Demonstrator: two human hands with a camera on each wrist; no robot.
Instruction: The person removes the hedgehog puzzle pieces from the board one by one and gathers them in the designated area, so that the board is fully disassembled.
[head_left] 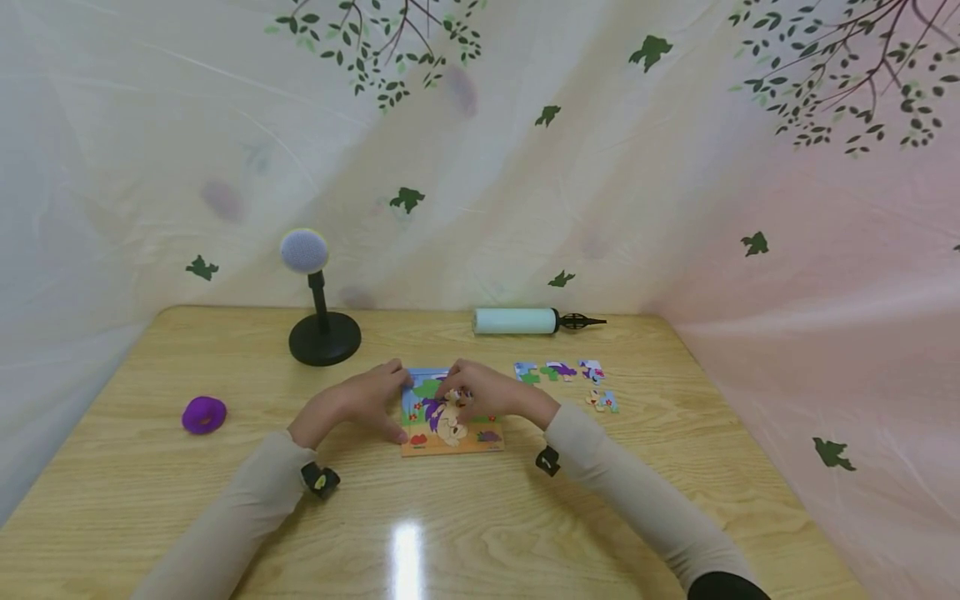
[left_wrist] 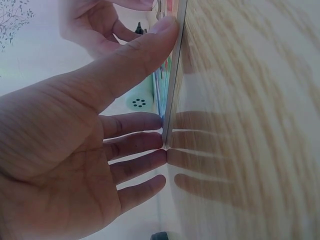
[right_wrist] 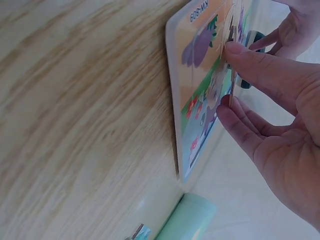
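A colourful jigsaw board (head_left: 431,448) with a cartoon figure lies flat on the wooden table between both hands. My left hand (head_left: 367,404) rests at its left side, fingers spread and nearly straight. In the left wrist view the thumb (left_wrist: 162,27) touches the board's edge and the fingertips (left_wrist: 159,156) meet its far left corner. Over the middle of the board, my right hand (head_left: 487,393) pinches a thin puzzle piece (right_wrist: 232,92) between thumb and fingers. That piece stands tilted on edge close over the picture, its printed face mostly hidden.
Several loose puzzle pieces (head_left: 560,371) lie right of the board. Behind them is a mint-green hand pump (head_left: 513,322) with a black nozzle. A round grey head on a black stand (head_left: 324,340) stands at back left. A purple ring (head_left: 192,417) lies at left.
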